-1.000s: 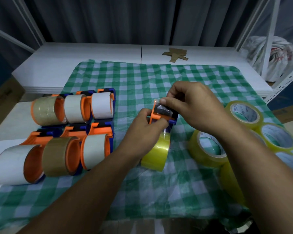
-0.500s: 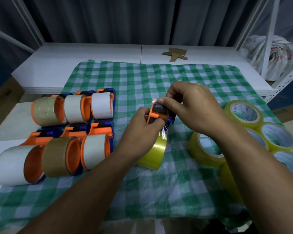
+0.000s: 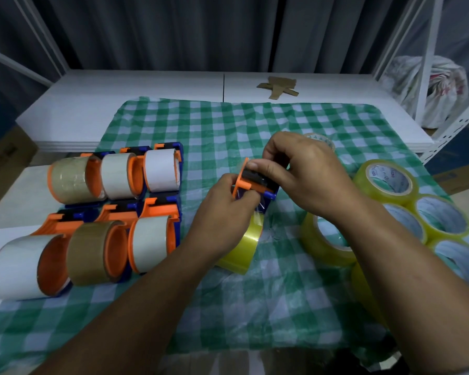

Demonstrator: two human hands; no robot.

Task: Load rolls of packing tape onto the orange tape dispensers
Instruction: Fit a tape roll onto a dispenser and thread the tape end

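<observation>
Head view: over the last second the yellow roll swings slightly leftward, already seated on the orange dispenser, which is held above the checked cloth. The left hand pinches the clear tape end just below the dispenser's mouth. The right hand clamps thumb and fingers on its black top. Threading looks nearly finished. Six loaded dispensers lie left, spare yellow rolls right.

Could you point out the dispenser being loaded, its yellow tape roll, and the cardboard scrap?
Orange plastic tape dispenser (image 3: 252, 186), head view, top bar.
Yellow packing tape roll (image 3: 243, 247), head view, outer band.
Brown cardboard scrap (image 3: 278, 86), head view, middle.
</observation>
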